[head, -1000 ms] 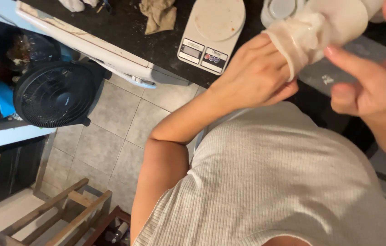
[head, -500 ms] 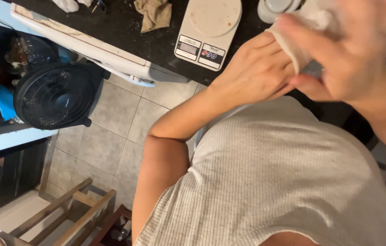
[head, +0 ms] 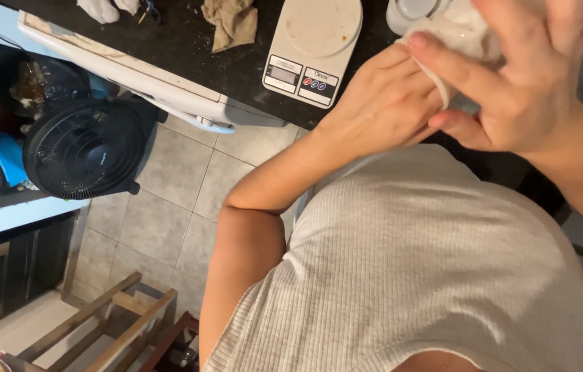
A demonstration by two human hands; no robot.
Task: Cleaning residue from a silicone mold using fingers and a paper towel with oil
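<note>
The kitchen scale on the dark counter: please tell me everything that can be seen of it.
The kitchen scale is white and looks like plastic. It has a round weighing plate with faint reddish stains, and below it a flat panel with a small grey display and three small round buttons. It lies flat near the edge of the dark counter, its panel towards the person. Nothing rests on the plate. The left hand is just right of it; whether they touch is unclear.

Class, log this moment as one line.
left hand: grips white wrap | right hand: spread over wrap | scale: on counter
</note>
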